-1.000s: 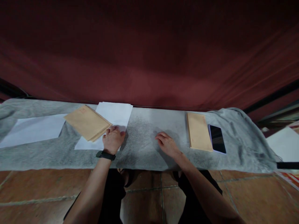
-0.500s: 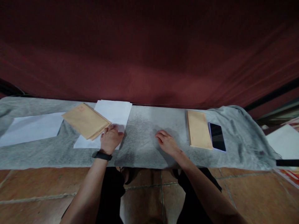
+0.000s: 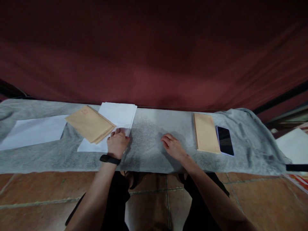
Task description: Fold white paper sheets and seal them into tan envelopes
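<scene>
My left hand, with a black band on the wrist, rests on the lower right corner of a stack of white paper sheets; its fingers curl at the sheet's edge, apparently pinching it. A pile of brown envelopes lies slanted on the left part of that stack, just left of the hand. My right hand lies palm down on the grey cloth, fingers loosely bent, holding nothing.
A second pile of brown envelopes and a black phone lie at the right. A single white sheet lies at the far left. A dark red curtain hangs behind the bench. Tiled floor lies below its front edge.
Both hands stay almost where they were. The view has shifted slightly; the left fingers have fidgeted at the paper's corner.
</scene>
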A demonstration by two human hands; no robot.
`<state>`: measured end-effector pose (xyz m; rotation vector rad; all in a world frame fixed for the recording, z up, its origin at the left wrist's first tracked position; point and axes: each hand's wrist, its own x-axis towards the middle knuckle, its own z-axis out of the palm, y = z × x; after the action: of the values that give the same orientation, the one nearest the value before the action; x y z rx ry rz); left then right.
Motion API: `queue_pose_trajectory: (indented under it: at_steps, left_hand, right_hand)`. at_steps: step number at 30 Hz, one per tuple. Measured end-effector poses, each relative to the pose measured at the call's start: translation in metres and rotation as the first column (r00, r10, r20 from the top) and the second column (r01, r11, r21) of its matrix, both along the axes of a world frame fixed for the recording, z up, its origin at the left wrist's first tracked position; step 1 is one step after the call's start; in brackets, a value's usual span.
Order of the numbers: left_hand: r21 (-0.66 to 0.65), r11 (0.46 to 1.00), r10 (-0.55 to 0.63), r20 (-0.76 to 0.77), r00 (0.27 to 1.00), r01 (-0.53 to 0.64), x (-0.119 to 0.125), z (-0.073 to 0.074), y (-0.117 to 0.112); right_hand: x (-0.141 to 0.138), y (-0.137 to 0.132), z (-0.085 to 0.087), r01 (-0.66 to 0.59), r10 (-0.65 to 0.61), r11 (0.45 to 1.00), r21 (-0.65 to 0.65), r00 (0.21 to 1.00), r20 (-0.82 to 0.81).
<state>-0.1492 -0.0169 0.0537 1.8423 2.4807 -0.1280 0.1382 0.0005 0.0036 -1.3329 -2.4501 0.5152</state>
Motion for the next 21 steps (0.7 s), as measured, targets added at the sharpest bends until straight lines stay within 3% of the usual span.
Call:
queue_pose_trajectory:
  at_steps: [4,9,14,16,18,21]
  left_hand:
    - [0.019,1.0,0.003,-0.031,1.0,-0.003,0.009,-0.001,-0.001]
    - [0.091,0.989,0.124,-0.076,0.989,-0.117,0.009,-0.002,0.002]
    - [0.106,0.978,0.185,-0.049,0.981,-0.179,0.012,0.01,0.005]
    - [0.152,0.978,0.148,-0.025,0.989,-0.143,0.026,0.016,0.004]
    - [0.183,0.982,0.038,0.014,0.999,-0.04,0.049,0.021,0.002]
    - [0.175,0.975,-0.155,0.088,0.984,0.138,0.092,0.023,-0.005]
  right_hand:
    - [0.0,-0.001,0.001,-0.004,0.004,1.0,-0.005,1.0,0.0]
    - [-0.002,-0.002,0.005,0.0,0.0,1.0,-0.002,1.0,0.016]
    - [-0.002,0.0,0.004,0.017,-0.018,1.0,-0.011,0.999,-0.044]
    - [-0.003,0.001,0.002,0.042,-0.049,0.998,-0.053,0.99,-0.131]
    - [-0.003,0.003,0.0,0.079,-0.114,0.987,-0.141,0.959,-0.26]
    - [-0.005,0.005,-0.002,0.118,-0.285,0.931,-0.345,0.825,-0.488]
